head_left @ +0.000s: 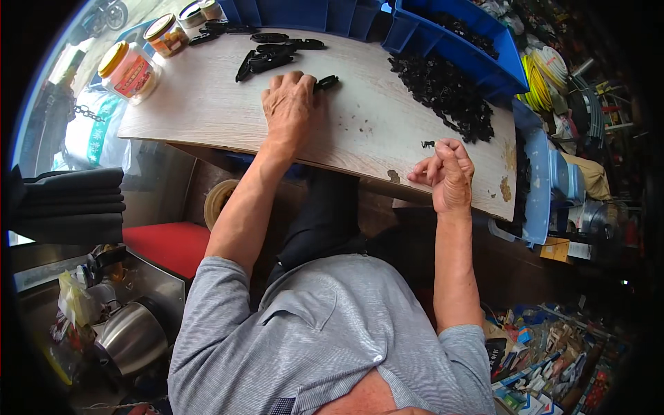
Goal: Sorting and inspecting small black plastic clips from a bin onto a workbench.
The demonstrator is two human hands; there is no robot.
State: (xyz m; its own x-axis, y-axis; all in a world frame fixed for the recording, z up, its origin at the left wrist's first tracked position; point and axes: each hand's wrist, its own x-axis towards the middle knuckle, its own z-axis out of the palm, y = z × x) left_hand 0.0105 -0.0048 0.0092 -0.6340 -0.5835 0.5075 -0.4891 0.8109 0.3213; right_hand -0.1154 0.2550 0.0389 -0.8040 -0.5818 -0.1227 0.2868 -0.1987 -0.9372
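Over the near-middle of the table, my left hand [286, 107] rests with bent fingers, back upward. A black elongated plastic piece [326, 83] sticks out at its index-finger side; the thumb's grip on it is mostly hidden. Close to the table's right front, my right hand [449, 173] pinches a small black toothed piece [428, 144] at its fingertips. Just beyond my left hand lies a loose group of similar black elongated pieces [270, 59]. A wide heap of small black parts [443, 93] spreads beyond my right hand.
Blue bins [453, 41] line the table's far side, one holding more black parts. Lidded jars [130, 72] stand at the left end of the pale wooden table [207, 104]. Yellow cable [534, 83] hangs at right. A metal kettle [133, 337] sits at lower left.
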